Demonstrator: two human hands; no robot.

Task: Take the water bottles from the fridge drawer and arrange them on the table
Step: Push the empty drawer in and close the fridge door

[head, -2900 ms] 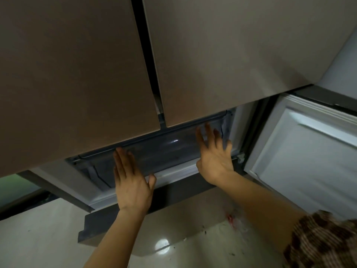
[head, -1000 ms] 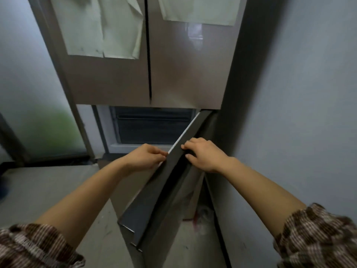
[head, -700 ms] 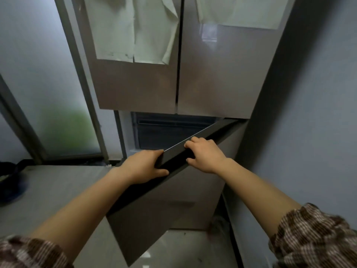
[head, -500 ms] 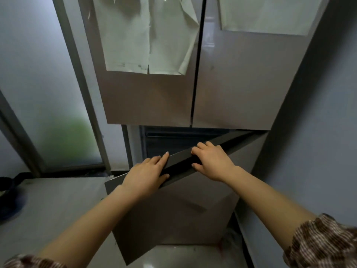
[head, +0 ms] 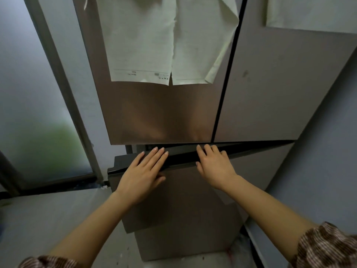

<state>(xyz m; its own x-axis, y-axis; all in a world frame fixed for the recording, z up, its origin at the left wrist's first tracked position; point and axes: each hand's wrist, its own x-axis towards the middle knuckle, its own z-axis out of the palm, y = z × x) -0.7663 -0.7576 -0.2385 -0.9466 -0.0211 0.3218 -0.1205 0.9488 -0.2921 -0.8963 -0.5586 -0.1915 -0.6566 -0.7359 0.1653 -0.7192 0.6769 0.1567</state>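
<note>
The brown lower fridge door (head: 185, 192) stands almost closed, with only a narrow dark gap along its top edge below the upper doors. My left hand (head: 144, 174) lies flat on the door's front near its top left, fingers spread and holding nothing. My right hand (head: 214, 167) rests flat over the door's top edge further right, also holding nothing. The fridge drawer is hidden behind the door. No water bottles and no table are in view.
Two brown upper fridge doors (head: 270, 84) are shut, with white paper sheets (head: 154, 39) hanging on them. A frosted glass panel (head: 32, 113) stands to the left, a grey-blue wall (head: 328, 161) close on the right. Grey floor (head: 48, 219) lies below left.
The lower door has swung from wide open to nearly closed. Both hands went from gripping its top edge to lying flat against it. The drawer seen before is now hidden.
</note>
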